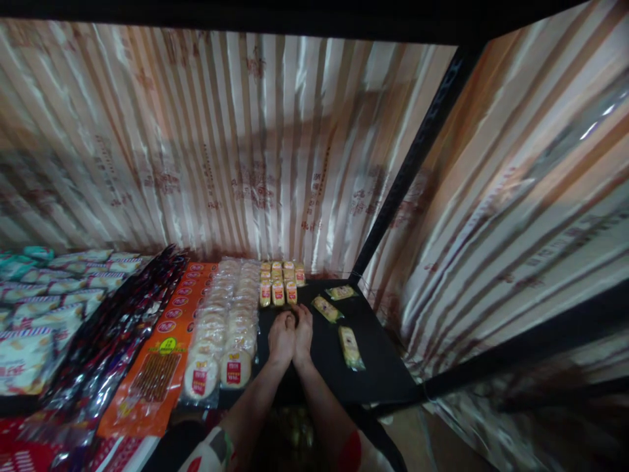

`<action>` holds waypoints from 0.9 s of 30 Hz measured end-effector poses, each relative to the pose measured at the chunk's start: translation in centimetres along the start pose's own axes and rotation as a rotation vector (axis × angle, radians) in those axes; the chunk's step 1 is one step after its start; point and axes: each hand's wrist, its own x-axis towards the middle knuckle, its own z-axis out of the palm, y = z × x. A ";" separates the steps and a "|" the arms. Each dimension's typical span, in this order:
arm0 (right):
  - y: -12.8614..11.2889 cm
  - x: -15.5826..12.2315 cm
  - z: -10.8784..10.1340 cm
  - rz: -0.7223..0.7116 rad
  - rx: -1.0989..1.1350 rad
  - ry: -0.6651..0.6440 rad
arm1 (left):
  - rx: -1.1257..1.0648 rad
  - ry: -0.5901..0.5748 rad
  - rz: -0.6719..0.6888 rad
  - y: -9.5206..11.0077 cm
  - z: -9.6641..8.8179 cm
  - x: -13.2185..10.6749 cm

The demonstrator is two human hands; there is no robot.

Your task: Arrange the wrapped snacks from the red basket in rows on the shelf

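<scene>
My left hand (282, 337) and my right hand (303, 333) are side by side over the black shelf board (319, 373), palms turned inward. Their fingers curl toward each other, and whatever lies between them, if anything, is hidden. Just beyond my fingertips stand small yellow snack packets (278, 293) with red and white labels, in short rows. My right fingertips come close to the nearest right packet (291, 293); whether they touch it I cannot tell. Three loose yellow-green packets lie to the right: one flat near the front (349, 349), one tilted (327, 308), and one at the back (341, 292).
Left of my hands are rows of round white crackers (238, 368) in clear wrappers, orange snack-stick bags (157, 367), dark shiny packets (93, 354) and white packets (24, 360). A black shelf post (407, 170) rises at the back right corner, before striped plastic sheeting (275, 144).
</scene>
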 end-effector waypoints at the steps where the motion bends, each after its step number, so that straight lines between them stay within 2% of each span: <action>1: 0.0 -0.7 -0.3 -0.008 0.001 -0.009 | 0.006 0.000 -0.001 -0.2 0.1 -0.5; 9: -0.2 -6.9 -3.5 -0.040 0.055 -0.050 | 0.016 -0.019 0.052 -2.0 -0.1 -6.4; 17: 0.1 -12.2 -7.5 -0.066 0.041 -0.087 | 0.017 -0.025 0.219 -5.0 0.9 -12.4; 23: 2.9 -17.8 -9.1 -0.082 0.014 -0.159 | 0.048 -0.119 0.252 -8.5 0.7 -16.6; 26: 4.9 -20.5 -8.9 -0.037 -0.030 -0.241 | 0.097 -0.173 0.176 -10.7 0.7 -18.0; 27: 5.4 -21.2 -8.7 -0.003 -0.062 -0.290 | 0.140 -0.216 0.113 -11.5 0.7 -18.3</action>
